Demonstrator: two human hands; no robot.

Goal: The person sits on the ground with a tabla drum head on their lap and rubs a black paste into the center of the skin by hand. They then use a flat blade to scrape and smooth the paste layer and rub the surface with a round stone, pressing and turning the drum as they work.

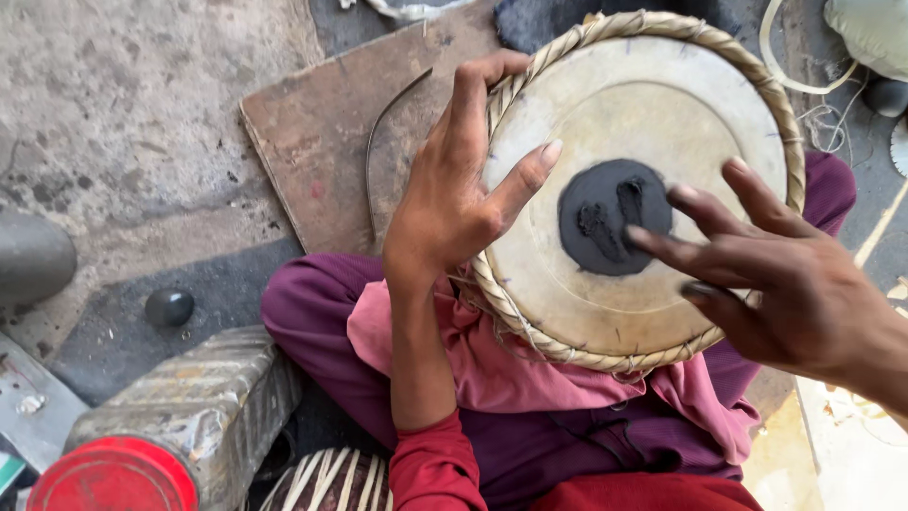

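A round hand drum [653, 114] with a pale skin head and a braided straw-coloured rim rests tilted in my lap on purple cloth. A wet black paste patch [613, 216] sits at the centre of the skin, with finger streaks in it. My left hand [454, 189] grips the drum's left rim, thumb lying on the skin, fingers curled over the braid. My right hand [757, 260] hovers over the right side of the head, fingers spread, the tips dark with paste and right at the patch's edge.
A brown flat board [322, 132] with a thin curved metal strip [378, 132] lies on the concrete floor beyond my knee. A dented metal can with a red lid [180, 426], a small dark ball [168, 306] and a second laced drum [326, 483] lie at lower left.
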